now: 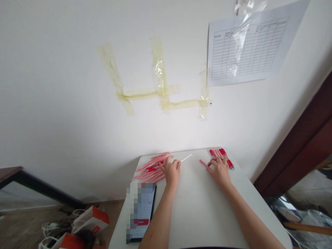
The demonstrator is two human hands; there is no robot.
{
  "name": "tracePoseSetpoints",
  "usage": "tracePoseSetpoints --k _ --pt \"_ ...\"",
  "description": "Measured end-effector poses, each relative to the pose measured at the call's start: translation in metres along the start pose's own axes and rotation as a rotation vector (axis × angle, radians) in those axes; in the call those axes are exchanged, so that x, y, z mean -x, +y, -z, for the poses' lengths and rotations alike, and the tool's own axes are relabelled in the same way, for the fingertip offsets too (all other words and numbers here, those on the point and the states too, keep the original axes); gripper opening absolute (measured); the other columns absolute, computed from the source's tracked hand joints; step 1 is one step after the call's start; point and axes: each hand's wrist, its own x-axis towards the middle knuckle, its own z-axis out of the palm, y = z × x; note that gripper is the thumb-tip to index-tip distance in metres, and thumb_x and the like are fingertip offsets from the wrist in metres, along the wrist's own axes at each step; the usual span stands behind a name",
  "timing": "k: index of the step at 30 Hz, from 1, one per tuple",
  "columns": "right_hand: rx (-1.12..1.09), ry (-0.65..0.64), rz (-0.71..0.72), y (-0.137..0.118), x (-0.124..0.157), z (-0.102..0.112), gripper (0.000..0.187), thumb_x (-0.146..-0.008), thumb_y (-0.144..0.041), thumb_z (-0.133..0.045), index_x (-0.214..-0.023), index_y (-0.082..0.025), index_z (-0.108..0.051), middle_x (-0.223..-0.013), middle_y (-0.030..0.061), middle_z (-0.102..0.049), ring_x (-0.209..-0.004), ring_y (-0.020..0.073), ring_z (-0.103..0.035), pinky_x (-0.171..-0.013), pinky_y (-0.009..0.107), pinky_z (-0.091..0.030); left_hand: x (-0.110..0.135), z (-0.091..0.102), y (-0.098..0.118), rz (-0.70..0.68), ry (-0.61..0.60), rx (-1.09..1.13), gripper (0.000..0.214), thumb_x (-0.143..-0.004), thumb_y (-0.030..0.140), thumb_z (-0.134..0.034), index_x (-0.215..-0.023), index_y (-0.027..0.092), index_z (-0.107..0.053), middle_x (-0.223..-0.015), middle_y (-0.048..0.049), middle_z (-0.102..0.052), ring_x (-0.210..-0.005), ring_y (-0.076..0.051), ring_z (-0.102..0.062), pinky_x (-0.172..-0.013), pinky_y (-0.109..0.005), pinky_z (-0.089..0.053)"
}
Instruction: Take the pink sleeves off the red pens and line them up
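My left hand (172, 169) hovers at the right edge of a loose pile of long pink sticks (153, 175). Its thumb and fingertips are pinched on a thin white stick (186, 158) that points up to the right. A red pen (149, 169) lies among the pink sticks. My right hand (220, 169) is closed on a short pink-red tube (203, 162), which sticks out to the left from its fingertips. Just beyond that hand sits a group of red and pink pens (218, 152), partly covered by the fingers.
A tablet-like screen (144, 211) lies on the white table (197, 214), left of my left forearm. Behind the table rises a white wall with yellowed tape (159, 69) and a printed sheet (246, 52). Red-and-white bags (90, 221) stand on the floor at left.
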Motion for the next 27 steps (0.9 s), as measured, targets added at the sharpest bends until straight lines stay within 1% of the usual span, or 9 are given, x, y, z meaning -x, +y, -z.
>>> tracePoseSetpoints --k 3,6,8,10,14,18,20,27 --pt "-0.063 0.025 0.024 -0.0008 -0.0029 0.0025 0.031 -0.092 -0.051 -0.056 -0.084 -0.025 -0.072 -0.104 0.0095 -0.066 -0.113 0.0325 -0.050 -0.102 0.056 -0.039 -0.0003 -0.0005 -0.0001 -0.038 -0.031 0.040 0.008 -0.087 0.028 -0.069 -0.084 0.027 -0.077 -0.128 -0.0068 -0.062 -0.127 -0.030 -0.051 -0.116 -0.068 -0.025" --pt "-0.132 0.035 0.061 -0.0032 -0.0053 0.0057 0.034 -0.093 -0.054 -0.056 -0.098 -0.027 -0.075 -0.106 0.0099 -0.065 -0.112 0.0307 -0.052 -0.100 0.053 -0.042 0.0006 -0.0020 0.0002 -0.097 -0.072 0.082 0.008 -0.086 0.027 -0.070 -0.084 0.029 -0.077 -0.129 -0.0056 -0.062 -0.129 -0.028 -0.050 -0.118 -0.064 -0.024" --pt "-0.161 0.013 0.090 -0.0054 -0.0059 0.0073 0.032 -0.094 -0.052 -0.056 -0.107 -0.030 -0.075 -0.110 0.0097 -0.064 -0.111 0.0302 -0.052 -0.098 0.051 -0.044 0.0014 -0.0026 0.0007 -0.124 -0.092 0.093 0.008 -0.085 0.027 -0.071 -0.084 0.031 -0.077 -0.129 -0.0045 -0.061 -0.129 -0.027 -0.050 -0.120 -0.064 -0.021" --pt "-0.187 -0.021 0.123 -0.0074 -0.0058 0.0082 0.030 -0.094 -0.050 -0.058 -0.110 -0.033 -0.075 -0.112 0.0095 -0.064 -0.111 0.0302 -0.053 -0.098 0.051 -0.046 0.0018 -0.0021 0.0014 -0.135 -0.112 0.094 0.008 -0.084 0.027 -0.073 -0.084 0.032 -0.078 -0.130 -0.0041 -0.061 -0.129 -0.027 -0.050 -0.120 -0.064 -0.019" --pt "-0.241 -0.063 0.167 -0.0096 -0.0053 0.0078 0.024 -0.092 -0.045 -0.061 -0.107 -0.034 -0.077 -0.113 0.0089 -0.064 -0.114 0.0304 -0.052 -0.098 0.051 -0.048 0.0014 0.0002 0.0032 -0.134 -0.146 0.098 0.007 -0.083 0.028 -0.074 -0.082 0.033 -0.079 -0.131 -0.0041 -0.061 -0.128 -0.027 -0.050 -0.121 -0.061 -0.019" --pt "-0.266 -0.070 0.195 -0.0095 -0.0057 0.0066 0.019 -0.093 -0.042 -0.061 -0.096 -0.034 -0.079 -0.112 0.0075 -0.065 -0.115 0.0293 -0.052 -0.098 0.050 -0.049 0.0014 0.0003 0.0042 -0.156 -0.142 0.105 0.007 -0.082 0.027 -0.076 -0.082 0.034 -0.078 -0.130 -0.0027 -0.062 -0.128 -0.026 -0.051 -0.121 -0.061 -0.019" --pt "-0.269 -0.063 0.203 -0.0091 -0.0059 0.0059 0.019 -0.093 -0.041 -0.061 -0.092 -0.033 -0.079 -0.111 0.0071 -0.065 -0.114 0.0289 -0.052 -0.098 0.049 -0.048 0.0016 -0.0004 0.0043 -0.161 -0.139 0.108 0.007 -0.082 0.027 -0.076 -0.082 0.033 -0.078 -0.129 -0.0030 -0.062 -0.127 -0.027 -0.051 -0.120 -0.062 -0.020" --pt "-0.267 -0.038 0.182 -0.0087 -0.0066 0.0074 0.024 -0.095 -0.045 -0.058 -0.091 -0.030 -0.078 -0.109 0.0083 -0.066 -0.112 0.0286 -0.054 -0.097 0.049 -0.046 0.0016 -0.0007 0.0032 -0.133 -0.123 0.111 0.005 -0.081 0.026 -0.076 -0.084 0.030 -0.078 -0.126 -0.0040 -0.063 -0.128 -0.027 -0.050 -0.120 -0.064 -0.016"
